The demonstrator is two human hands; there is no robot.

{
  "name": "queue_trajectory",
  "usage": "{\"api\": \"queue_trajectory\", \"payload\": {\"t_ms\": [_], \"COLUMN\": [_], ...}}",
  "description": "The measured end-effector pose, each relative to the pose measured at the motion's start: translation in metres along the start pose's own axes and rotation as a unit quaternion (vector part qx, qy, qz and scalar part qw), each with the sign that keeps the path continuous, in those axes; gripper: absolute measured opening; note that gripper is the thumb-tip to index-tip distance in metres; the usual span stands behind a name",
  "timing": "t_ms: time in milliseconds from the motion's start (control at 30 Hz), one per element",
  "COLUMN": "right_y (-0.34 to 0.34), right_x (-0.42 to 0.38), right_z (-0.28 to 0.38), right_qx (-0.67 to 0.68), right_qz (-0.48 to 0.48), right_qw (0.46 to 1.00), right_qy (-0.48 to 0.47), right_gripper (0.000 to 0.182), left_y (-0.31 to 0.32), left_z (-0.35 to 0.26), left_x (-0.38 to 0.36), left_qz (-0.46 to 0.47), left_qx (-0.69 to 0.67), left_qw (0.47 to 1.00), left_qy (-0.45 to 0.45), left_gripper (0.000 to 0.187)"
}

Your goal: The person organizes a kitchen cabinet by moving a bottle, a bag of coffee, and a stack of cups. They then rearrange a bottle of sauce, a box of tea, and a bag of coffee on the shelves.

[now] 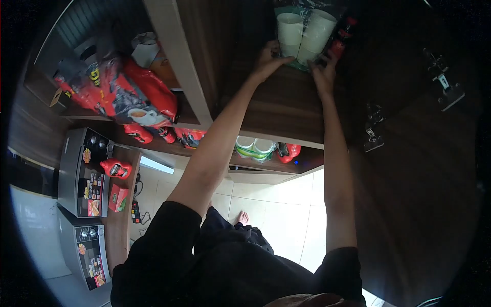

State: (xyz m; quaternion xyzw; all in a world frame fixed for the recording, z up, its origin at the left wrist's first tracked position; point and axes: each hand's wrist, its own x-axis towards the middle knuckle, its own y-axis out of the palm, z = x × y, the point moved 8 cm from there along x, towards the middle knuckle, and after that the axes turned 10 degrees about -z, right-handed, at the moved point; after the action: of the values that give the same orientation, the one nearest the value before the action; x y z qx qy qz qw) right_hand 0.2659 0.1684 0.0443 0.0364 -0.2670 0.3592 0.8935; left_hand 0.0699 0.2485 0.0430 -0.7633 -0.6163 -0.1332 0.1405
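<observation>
Red btl (116,168) & box (118,198) by upper oven (92,174); pwr strip (135,212) nr.

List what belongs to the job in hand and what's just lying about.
In the job: bagged white cups, left hand and right hand at either side.

Lying about: slim red bottle beside them, large red bag, lower-shelf cups, small red box, two grey appliances.

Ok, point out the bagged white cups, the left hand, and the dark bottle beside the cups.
Bagged white cups (314,37): head view, on the side of one cup stack.
Left hand (266,65): head view, on the middle of the hand.
Dark bottle (341,39): head view, on its body.
</observation>
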Motion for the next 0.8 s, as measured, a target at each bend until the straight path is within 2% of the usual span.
{"api": "queue_trajectory", "payload": {"t_ms": [67, 267, 433, 533, 567, 667, 767, 800], "right_y": [-0.005, -0.009, -0.022, -0.034, -0.037, -0.043, -0.047, -0.047], "right_x": [-0.011, -0.045, -0.067, -0.083, -0.090, -0.096, -0.108, -0.111], "right_z": [0.009, 0.025, 0.037, 0.054, 0.058, 0.049, 0.058, 0.059], "right_qx": [-0.017, 0.068, 0.054, 0.047, 0.043, 0.040, 0.066, 0.082], "right_qz": [0.002, 0.046, 0.042, 0.039, 0.039, 0.035, 0.062, 0.069], "right_qw": [1.000, 0.996, 0.997, 0.998, 0.998, 0.999, 0.996, 0.994], "right_qy": [-0.024, 0.026, 0.027, 0.012, 0.006, -0.011, -0.008, -0.001], "right_gripper": [0.087, 0.089, 0.091, 0.090, 0.090, 0.087, 0.084, 0.081], "left_y": [-0.005, -0.018, -0.029, -0.028, -0.033, -0.036, -0.043, -0.044], "left_z": [-0.007, -0.004, -0.010, -0.017, -0.015, -0.023, -0.033, -0.035], "left_x": [-0.014, -0.043, -0.060, -0.070, -0.072, -0.088, -0.100, -0.101], "left_qz": [-0.006, -0.019, -0.054, -0.027, -0.043, -0.058, -0.049, -0.047], "left_qx": [-0.007, -0.015, 0.005, -0.053, -0.015, -0.032, -0.010, -0.001], "left_qw": [1.000, 1.000, 0.998, 0.998, 0.999, 0.994, 0.999, 0.999], "left_qy": [-0.001, 0.003, 0.012, 0.024, 0.029, 0.082, -0.005, 0.010], "left_gripper": [0.097, 0.094, 0.091, 0.091, 0.090, 0.079, 0.071, 0.075]}}
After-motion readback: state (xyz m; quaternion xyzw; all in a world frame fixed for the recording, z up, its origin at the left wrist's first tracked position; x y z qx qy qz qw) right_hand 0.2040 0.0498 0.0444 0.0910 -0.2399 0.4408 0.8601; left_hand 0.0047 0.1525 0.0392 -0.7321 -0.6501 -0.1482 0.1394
